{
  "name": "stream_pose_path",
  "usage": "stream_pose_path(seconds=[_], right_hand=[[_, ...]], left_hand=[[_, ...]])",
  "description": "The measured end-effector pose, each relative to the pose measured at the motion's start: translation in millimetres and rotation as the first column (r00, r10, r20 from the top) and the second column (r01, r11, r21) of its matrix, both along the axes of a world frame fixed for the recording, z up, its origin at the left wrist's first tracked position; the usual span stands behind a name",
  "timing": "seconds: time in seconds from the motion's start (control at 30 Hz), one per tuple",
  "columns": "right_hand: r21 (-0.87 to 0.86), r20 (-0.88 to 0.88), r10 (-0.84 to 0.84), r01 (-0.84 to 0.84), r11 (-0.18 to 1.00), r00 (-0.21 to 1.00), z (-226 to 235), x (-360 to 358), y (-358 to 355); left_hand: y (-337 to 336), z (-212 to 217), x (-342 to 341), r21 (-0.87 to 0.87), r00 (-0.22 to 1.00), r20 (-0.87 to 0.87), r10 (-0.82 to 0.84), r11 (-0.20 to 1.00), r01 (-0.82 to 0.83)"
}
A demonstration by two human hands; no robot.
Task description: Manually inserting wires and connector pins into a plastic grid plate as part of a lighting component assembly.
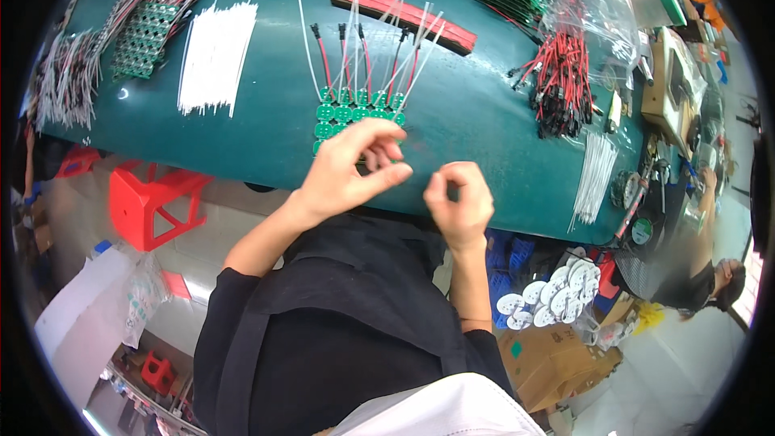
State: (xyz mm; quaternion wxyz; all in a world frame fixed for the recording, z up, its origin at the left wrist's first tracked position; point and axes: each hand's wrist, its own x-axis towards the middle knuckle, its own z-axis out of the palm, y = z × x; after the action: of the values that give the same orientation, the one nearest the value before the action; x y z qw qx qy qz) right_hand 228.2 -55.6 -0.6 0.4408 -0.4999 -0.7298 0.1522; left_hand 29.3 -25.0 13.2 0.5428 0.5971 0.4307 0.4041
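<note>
While left hand covers green circuit boards (wired), right hand pinches.

matt green mat, glossy plastic stool

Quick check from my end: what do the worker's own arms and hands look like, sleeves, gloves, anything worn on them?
Both hands are bare: no gloves, rings or watch show on the left hand or the right hand. The forearms are uncovered too. Black fabric sleeves are pushed up to about the elbows on both arms, part of a black top. No cables, straps or markings are visible on either arm.
</note>
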Motion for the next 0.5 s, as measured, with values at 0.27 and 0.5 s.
stream_pose_path(seconds=[0.27, 0.5], right_hand=[[0.059, 0.2, 0.116, -0.13, 0.99, 0.973, 15, -4, 44], [0.093, 0.74, -0.323, 0.386, 0.918, 0.59, 11, 81, 111]], left_hand=[[4, -8, 6, -0.192, 0.969, 0.187, 0.163, 0.973, -0.127], [16, -15, 17, 0.272, 0.942, -0.169, 0.289, 0.933, -0.237]])
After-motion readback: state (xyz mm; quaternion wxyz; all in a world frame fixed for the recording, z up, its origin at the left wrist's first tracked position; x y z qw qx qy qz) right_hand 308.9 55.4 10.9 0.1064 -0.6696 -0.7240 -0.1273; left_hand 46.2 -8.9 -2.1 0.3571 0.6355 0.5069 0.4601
